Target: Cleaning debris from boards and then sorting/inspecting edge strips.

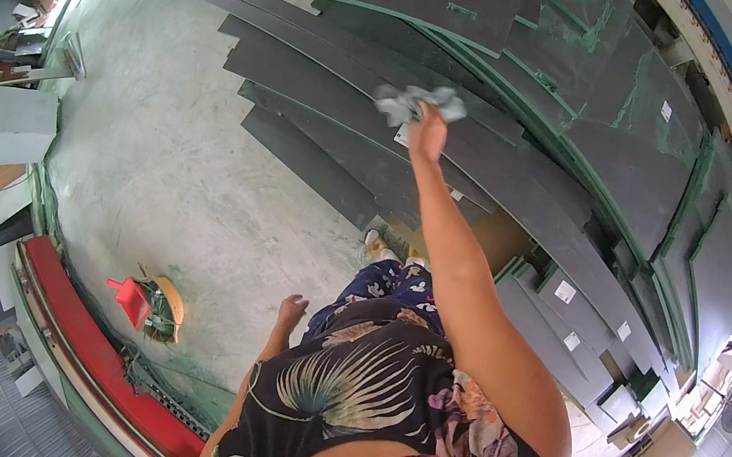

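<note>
In my right hand [427, 136] is a crumpled grey-white cloth [422, 105], a little blurred, with my arm stretched out over the dark boards. Beneath and around it lie long dark grey panels [329, 95], stacked in a fanned pile; whether the cloth touches them I cannot tell. A small white label [402, 134] shows on a panel just below the hand. My left hand [293, 308] hangs low beside my body over the concrete floor, holding nothing I can see, its fingers loosely apart.
Larger green-edged dark boards [622, 163] are piled at the far right. Smaller labelled panels [553, 304] lie nearer on the right. On the concrete floor [148, 101] stands a round bin [164, 310] with a red dustpan [130, 301]. A red machine beam [102, 350] runs along the near left.
</note>
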### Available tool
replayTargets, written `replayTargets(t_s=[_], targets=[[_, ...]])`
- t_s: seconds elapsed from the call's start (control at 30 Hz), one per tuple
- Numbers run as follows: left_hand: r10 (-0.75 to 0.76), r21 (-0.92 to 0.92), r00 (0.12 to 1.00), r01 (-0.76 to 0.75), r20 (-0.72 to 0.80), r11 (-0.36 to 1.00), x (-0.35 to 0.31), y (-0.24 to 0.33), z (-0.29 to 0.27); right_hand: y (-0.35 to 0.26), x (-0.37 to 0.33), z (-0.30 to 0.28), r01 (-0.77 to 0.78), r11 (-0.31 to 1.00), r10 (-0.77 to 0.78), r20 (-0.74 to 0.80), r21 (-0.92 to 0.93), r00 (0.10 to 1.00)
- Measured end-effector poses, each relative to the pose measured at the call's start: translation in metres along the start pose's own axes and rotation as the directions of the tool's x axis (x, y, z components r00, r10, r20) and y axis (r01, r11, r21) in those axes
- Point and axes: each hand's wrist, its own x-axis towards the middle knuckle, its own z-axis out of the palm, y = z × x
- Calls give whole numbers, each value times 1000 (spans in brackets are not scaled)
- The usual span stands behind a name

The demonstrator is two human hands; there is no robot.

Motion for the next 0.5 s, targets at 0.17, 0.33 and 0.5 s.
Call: replayTargets(t_s=[0.17, 0.33, 0.5], targets=[[288, 288, 955, -295, 68, 911, 1, -49, 7, -87, 24, -2, 42, 898, -36, -23, 438, 999], [262, 226, 964, -247, -41, 942, 20, -55, 34, -35, 29, -94, -15, 827, 169, -225, 562, 960], [146, 182, 988, -153, 49, 971, 0, 55, 50, 68, 63, -249, 43, 861, 253, -502, 506, 827]])
